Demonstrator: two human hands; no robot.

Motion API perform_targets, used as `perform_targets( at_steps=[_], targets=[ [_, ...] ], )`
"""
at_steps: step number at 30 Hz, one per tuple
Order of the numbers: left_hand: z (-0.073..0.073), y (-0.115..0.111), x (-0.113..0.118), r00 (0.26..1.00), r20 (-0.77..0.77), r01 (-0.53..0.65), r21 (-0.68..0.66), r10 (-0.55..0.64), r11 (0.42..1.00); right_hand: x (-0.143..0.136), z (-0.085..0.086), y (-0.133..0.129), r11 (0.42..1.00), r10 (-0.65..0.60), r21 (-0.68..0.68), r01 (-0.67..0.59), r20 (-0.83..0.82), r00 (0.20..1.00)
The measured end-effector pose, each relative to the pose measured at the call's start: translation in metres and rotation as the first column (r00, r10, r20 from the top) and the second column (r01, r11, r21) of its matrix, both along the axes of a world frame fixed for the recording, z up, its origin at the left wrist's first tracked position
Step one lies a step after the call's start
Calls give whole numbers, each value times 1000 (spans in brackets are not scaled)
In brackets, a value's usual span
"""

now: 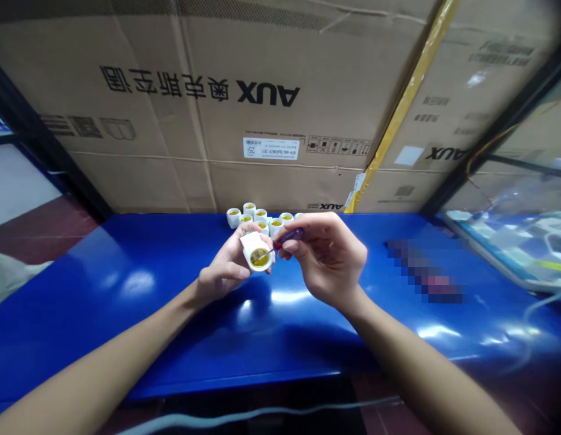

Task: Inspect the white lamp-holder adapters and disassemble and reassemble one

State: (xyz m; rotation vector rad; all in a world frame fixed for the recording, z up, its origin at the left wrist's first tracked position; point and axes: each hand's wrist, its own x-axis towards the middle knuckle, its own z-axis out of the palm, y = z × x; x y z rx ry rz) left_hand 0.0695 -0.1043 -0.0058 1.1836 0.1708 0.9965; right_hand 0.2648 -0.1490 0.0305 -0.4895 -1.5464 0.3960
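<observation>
In my left hand is a white lamp socket, its round mouth tilted towards me and its inside brass-yellow. My fingers and thumb close around its sides. My right hand grips a small screwdriver by its purple and red handle, pinched between thumb and fingers. The thin shaft points down to the left, and its tip is inside the socket's mouth. Exactly what the tip touches is too small to tell. Just behind my hands, several similar white sockets stand mouth-up in a cluster, partly hidden by my hands.
The glossy blue tabletop stretches to both sides. Large cardboard boxes rise like a wall at its back edge. A pixelated dark object lies to the right, near a pale tray. A pale cable runs below the front edge.
</observation>
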Motion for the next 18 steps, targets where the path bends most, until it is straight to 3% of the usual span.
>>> perform_targets(
  at_steps=[8,14,18],
  targets=[
    [-2,2,1,999,29,26,-4,-26,1000,2,-3,1,998,-37,54,35,51,998],
    [2,-1,0,1000,5,8,-33,-7,999,4,-2,3,980,-73,193,55,89,993],
    [1,-1,0,1000,17,-2,-80,3,997,7,-1,1,965,-108,256,54,201,974]
  ],
)
